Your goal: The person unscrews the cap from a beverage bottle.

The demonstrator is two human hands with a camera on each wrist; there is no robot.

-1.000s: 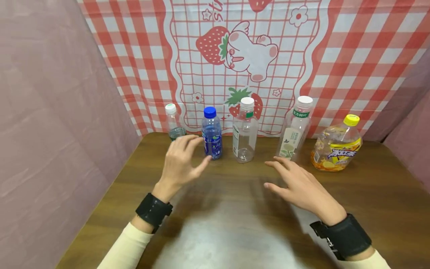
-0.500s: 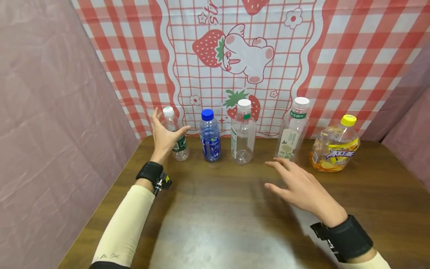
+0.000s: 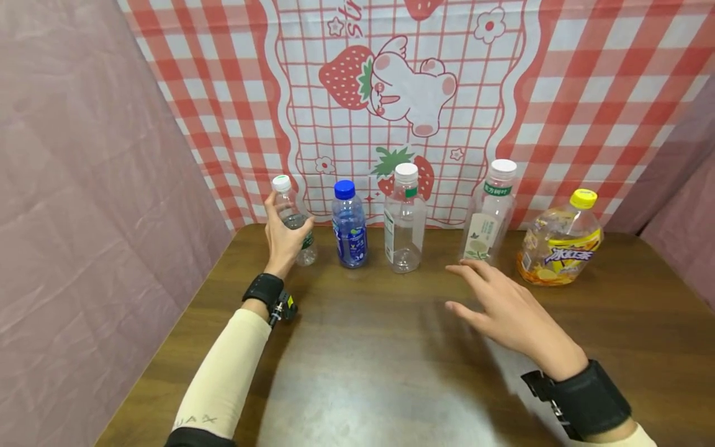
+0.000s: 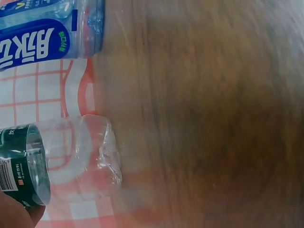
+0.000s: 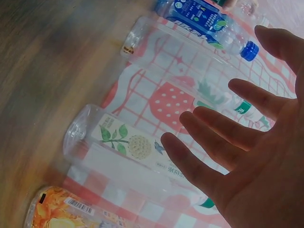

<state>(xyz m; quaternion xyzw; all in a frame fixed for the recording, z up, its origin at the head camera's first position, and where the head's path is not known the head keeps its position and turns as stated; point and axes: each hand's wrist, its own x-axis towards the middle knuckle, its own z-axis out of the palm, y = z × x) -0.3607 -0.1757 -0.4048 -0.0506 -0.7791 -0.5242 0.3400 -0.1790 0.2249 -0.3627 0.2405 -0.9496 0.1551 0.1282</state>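
Note:
My left hand [image 3: 283,244] grips a small clear plastic bottle [image 3: 294,220] with a white cap and dark green label at the left end of a row. Its thumb lies across the near side; other fingers are partly hidden behind. In the left wrist view, the clear base of this bottle [image 4: 78,154] shows beside the table surface. My right hand [image 3: 505,310] hovers with spread fingers, holding nothing, in front of a tall clear bottle [image 3: 483,226] with a pale flower label. The right wrist view shows those fingers [image 5: 209,142] overlapping that bottle [image 5: 128,147].
A blue-capped bottle [image 3: 350,230] and a clear white-capped bottle [image 3: 406,230] stand mid-row. At the right end is a squat yellow-capped bottle [image 3: 560,245]. A red-and-white checked cloth [image 3: 234,105] hangs behind the brown wooden table [image 3: 357,347].
My left hand has moved from in front of the blue-capped bottle to the left, opened around the green-labelled bottle, then closed on it. The right hand has barely moved.

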